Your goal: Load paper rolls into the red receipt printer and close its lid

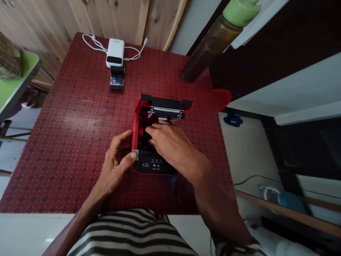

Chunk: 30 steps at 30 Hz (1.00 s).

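A red-and-black label printer (pixel 135 133) stands on the red patterned table (pixel 80 106) with its lid (pixel 166 103) raised at the back. My left hand (pixel 114 160) grips its left front corner, thumb on the top edge and fingers against the side. My right hand (pixel 173 144) reaches into the inner compartment, palm down with bent fingers; the fingertips and whatever they hold are hidden. A button panel (pixel 156 165) shows at the printer's front. Behind the right fingers, a grey roller bar (pixel 166 113) crosses the underside of the lid.
At the back left lie a white power bank (pixel 115 53) with white cables (pixel 137 53) and a small black piece with a scribbled-looking strip (pixel 117 80). A tall brown bottle (pixel 210 46) with a green cap stands back right. A red stool (pixel 222 99) shows past the table's right edge.
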{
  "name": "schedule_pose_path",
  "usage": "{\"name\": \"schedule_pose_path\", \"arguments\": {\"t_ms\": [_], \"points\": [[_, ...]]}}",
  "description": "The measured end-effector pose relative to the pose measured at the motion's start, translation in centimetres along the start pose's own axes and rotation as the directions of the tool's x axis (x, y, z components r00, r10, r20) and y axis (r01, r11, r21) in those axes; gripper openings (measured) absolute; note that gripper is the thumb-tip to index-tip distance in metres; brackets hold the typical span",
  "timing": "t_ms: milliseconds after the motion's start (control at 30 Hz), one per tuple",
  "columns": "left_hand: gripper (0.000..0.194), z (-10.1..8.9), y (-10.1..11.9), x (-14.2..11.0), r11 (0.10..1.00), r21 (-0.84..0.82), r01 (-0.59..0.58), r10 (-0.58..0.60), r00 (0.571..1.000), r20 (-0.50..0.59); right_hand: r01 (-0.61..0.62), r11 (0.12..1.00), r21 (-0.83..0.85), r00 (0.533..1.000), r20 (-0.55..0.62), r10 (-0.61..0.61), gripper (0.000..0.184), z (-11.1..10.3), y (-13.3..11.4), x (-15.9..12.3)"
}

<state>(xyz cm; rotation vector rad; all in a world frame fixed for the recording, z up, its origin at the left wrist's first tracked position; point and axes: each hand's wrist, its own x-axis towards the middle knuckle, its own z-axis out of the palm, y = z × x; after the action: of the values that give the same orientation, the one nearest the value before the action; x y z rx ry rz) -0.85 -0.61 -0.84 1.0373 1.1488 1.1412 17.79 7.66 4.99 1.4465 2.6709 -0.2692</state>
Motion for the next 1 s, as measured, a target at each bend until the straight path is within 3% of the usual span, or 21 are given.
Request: {"name": "schedule_pose_path", "arguments": {"t_ms": [200,467,567,667,733,800,867,900,967,1000], "points": [[0.058,-0.1,0.1,-0.1,1.000,0.016,0.003,-0.003,1.000,-0.007,0.036,0.998,0.059,0.999,-0.041,-0.033,0.016,-1.2,0.3,-0.5],[0.058,-0.1,-0.3,0.1,0.998,0.031,-0.046,0.046,0.999,-0.009,0.044,0.996,-0.079,0.967,-0.247,-0.062,0.017,-1.0,-0.4,-2.8],[0.058,-0.2,-0.5,0.2,0.997,0.042,-0.065,0.065,0.998,-0.004,0.082,0.995,-0.053,0.932,-0.350,-0.095,0.017,-1.9,-0.1,-3.9],[0.059,-0.3,-0.6,0.1,0.998,0.045,-0.047,0.047,0.999,-0.001,0.138,0.980,0.147,0.856,-0.515,-0.043,0.015,-3.2,1.0,-5.6],[0.061,-0.4,-0.7,0.0,0.999,0.029,-0.025,0.025,1.000,-0.001,0.106,0.936,0.335,0.791,-0.599,0.124,0.020,-3.7,2.3,-6.9],[0.063,-0.4,-0.9,-0.1,1.000,0.012,-0.012,0.012,1.000,-0.007,0.037,0.856,0.515,0.681,-0.640,0.356,0.027,-3.3,4.1,-7.6],[0.064,-0.4,-1.0,-0.1,1.000,0.013,-0.011,0.011,1.000,-0.023,0.010,0.754,0.656,0.526,-0.645,0.554,0.026,-1.6,5.8,-7.5],[0.064,-0.4,-1.0,-0.1,1.000,0.020,-0.014,0.014,0.999,-0.030,0.013,0.701,0.713,0.471,-0.623,0.625,0.024,-0.4,6.5,-7.2],[0.063,-0.3,-1.0,0.0,0.999,0.031,-0.019,0.020,0.999,-0.034,0.000,0.630,0.777,0.396,-0.578,0.713,0.025,2.4,7.4,-6.0],[0.063,-0.3,-0.9,0.0,0.999,0.033,-0.021,0.022,0.999,-0.030,-0.013,0.598,0.801,0.395,-0.545,0.739,0.027,3.9,7.6,-5.4]]}}
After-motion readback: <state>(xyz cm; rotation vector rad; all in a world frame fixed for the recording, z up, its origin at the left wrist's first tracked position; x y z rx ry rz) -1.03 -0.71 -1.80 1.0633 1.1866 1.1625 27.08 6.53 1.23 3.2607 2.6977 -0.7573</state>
